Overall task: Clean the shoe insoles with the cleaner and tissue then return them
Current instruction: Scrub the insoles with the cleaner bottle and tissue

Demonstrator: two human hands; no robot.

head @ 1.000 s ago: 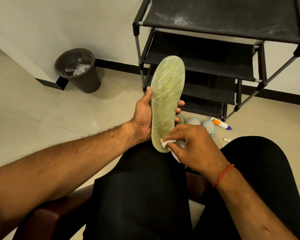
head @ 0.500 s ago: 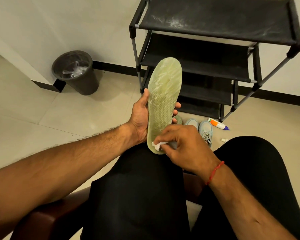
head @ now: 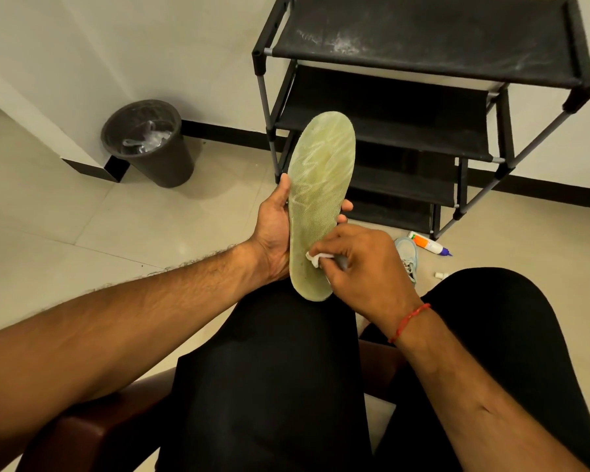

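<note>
Slightly higher than before, the right hand (head: 365, 267) pinches a white tissue (head: 317, 257) against the heel end of the pale green, mesh-textured insole (head: 321, 185), which the left hand (head: 273, 229) grips upright above the knee.

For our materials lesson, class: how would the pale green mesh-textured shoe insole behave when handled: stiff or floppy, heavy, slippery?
The pale green mesh-textured shoe insole is probably fairly stiff: gripped mid-length by the left hand, its upper half stands without drooping. Likely light: it looks thin. Its mesh texture suggests little slipping.
</note>
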